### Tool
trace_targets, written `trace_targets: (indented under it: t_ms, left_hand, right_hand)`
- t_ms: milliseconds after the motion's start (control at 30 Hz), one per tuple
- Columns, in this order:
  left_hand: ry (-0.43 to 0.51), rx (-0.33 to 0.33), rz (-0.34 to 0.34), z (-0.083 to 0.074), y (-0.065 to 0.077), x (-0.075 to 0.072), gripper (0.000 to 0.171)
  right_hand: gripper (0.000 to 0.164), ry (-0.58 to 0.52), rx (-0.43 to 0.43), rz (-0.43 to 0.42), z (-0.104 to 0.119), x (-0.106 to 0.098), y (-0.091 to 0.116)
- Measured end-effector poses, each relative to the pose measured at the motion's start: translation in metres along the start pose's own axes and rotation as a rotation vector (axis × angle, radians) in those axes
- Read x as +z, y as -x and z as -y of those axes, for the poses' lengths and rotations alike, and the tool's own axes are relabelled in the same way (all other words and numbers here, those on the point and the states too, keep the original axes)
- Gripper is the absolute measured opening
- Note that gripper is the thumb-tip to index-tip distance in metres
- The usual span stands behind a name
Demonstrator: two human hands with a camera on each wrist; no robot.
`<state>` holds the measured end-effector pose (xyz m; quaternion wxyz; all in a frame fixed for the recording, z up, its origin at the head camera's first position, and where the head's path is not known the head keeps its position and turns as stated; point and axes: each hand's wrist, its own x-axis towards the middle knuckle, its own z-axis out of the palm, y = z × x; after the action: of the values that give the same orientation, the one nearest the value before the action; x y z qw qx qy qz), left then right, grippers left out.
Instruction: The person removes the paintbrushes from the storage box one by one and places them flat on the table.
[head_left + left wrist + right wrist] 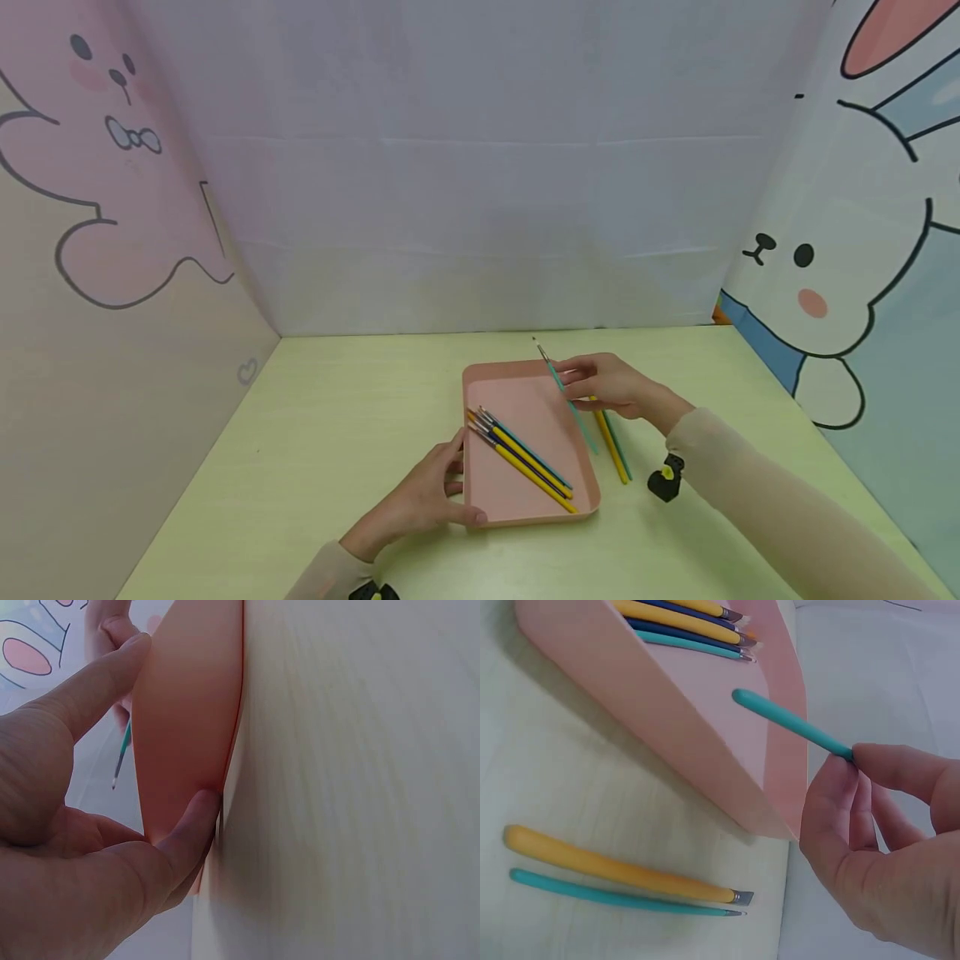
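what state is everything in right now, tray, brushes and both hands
Shallow pink rectangular tray: upright on the pale wood-grain table, brushes inside
Yellow-, blue- and teal-handled paintbrushes in the tray: lying loose, roughly parallel
Slim teal-handled paintbrush: held up off the table
Thick yellow-handled paintbrush: lying on the table, outside the tray
Second slim teal-handled paintbrush: lying beside it
Left hand: grips the tray's near-left corner
Right hand: pinches the raised brush

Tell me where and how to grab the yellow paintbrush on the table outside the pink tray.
Pinch the yellow paintbrush mid-handle, probably best from above, across its width: it lies flat, with the pink tray standing to its left and a teal paintbrush close along its right, so side approaches look tight.
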<state>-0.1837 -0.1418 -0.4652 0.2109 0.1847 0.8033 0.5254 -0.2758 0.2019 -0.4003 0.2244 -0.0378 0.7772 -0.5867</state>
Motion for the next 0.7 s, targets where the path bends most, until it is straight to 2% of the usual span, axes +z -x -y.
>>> trace_targets:
  t_ms: [433, 700]
  left_hand:
    - [0.001, -0.008, -0.002, -0.001, 0.001, 0.001, 0.130]
    - [0.014, -0.009, -0.001, -0.001, 0.001, 0.001, 0.129]
  right_hand:
    - [0.060, -0.042, -0.010, -0.030, -0.010, -0.026, 0.019]
    - [0.059, -0.053, 0.018, -0.066, -0.018, -0.035, 0.025]
